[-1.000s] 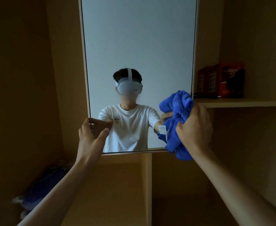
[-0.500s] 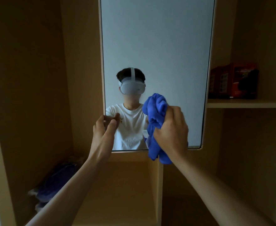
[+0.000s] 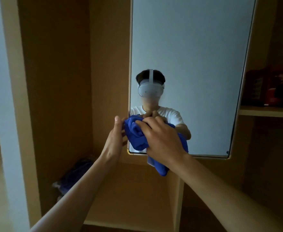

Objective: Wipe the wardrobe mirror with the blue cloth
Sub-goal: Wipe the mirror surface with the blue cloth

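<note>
A right hand [image 3: 160, 141], fingers curled round the bunched blue cloth [image 3: 135, 133], presses it to the wardrobe mirror [image 3: 187, 56] at its lower left corner, the tall glass lying up and rightward, the straight-fingered left hand [image 3: 115, 136] alongside.

Left hand [image 3: 116, 138]: arm outstretched, fingers straight, upright. Right hand [image 3: 160, 141]: arm outstretched, fingers curled, gripping blue cloth [image 3: 135, 134].
</note>
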`<state>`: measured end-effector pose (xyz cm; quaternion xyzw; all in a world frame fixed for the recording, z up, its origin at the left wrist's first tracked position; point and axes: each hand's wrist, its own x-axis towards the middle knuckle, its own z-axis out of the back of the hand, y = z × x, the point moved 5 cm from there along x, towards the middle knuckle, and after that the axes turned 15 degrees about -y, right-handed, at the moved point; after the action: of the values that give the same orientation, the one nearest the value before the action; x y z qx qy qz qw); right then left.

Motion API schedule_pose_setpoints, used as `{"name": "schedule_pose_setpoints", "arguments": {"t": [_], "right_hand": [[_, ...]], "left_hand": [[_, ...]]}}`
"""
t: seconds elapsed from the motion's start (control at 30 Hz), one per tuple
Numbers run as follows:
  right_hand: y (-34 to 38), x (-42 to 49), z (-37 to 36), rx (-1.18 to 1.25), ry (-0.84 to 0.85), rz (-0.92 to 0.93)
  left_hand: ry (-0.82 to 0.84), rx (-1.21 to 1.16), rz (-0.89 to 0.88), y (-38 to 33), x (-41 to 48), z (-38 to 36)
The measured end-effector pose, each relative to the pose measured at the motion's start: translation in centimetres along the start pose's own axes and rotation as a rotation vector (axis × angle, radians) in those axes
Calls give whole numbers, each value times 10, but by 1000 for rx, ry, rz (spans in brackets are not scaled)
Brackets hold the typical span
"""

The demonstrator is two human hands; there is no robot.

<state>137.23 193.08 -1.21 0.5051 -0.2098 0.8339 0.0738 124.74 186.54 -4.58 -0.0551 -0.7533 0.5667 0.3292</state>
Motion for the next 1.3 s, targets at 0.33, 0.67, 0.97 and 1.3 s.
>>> {"name": "schedule_pose_setpoints", "arguments": {"t": [0.33,0.67,0.97,1.3], "right_hand": [[18,-28,-19,-128,95,71],[20,-53,-18,-79,245,87],[-19,-31,17,-97,52,-18],[-19,-94,-14,-103,172,-45]], "left_hand": [[-62,-1,9,6,0,-2],[-99,-49,2,4,-2,-2],[-44,34,-49,17,-10,-5],[-122,95,-61,22,-17,-12]]}}
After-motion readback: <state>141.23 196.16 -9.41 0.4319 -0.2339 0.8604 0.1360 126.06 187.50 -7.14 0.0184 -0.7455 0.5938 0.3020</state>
